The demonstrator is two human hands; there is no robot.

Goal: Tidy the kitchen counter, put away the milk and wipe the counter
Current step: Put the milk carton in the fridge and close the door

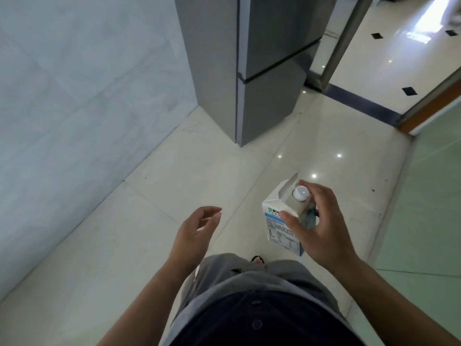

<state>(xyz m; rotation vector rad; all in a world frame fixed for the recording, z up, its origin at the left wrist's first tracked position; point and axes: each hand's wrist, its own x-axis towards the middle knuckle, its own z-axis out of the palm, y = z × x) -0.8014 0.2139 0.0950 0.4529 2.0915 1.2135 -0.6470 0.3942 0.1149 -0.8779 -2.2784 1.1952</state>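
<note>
Head view, looking down over your own torso to the floor (224, 156). Your right hand (321, 226) holds the milk carton (279, 221) from above, at about 4 o'clock from the centre of the view. The thumb lies across the carton's printed near face just below the sloped top; the other fingers wrap over the far side, with the forefinger reaching past the white cap (300, 193). The grip is a wide clamp around the carton's shoulders, not around the cap, which sits exposed between thumb and forefinger. The carton hangs in the air over the floor, tilted with its top leaning toward 12 o'clock and its base toward your legs. How firmly the far fingers press cannot be told, since the carton hides them.

Your left hand (197, 231) is at about 6 o'clock, empty, palm turned inward toward the carton, fingers loosely curled and slightly spread, touching nothing. The two hands are well apart.

A grey fridge (264, 71) stands at 12 o'clock, both doors closed, its left side against the tiled wall (82, 96). A doorway threshold (361, 103) runs at 2 o'clock.
</note>
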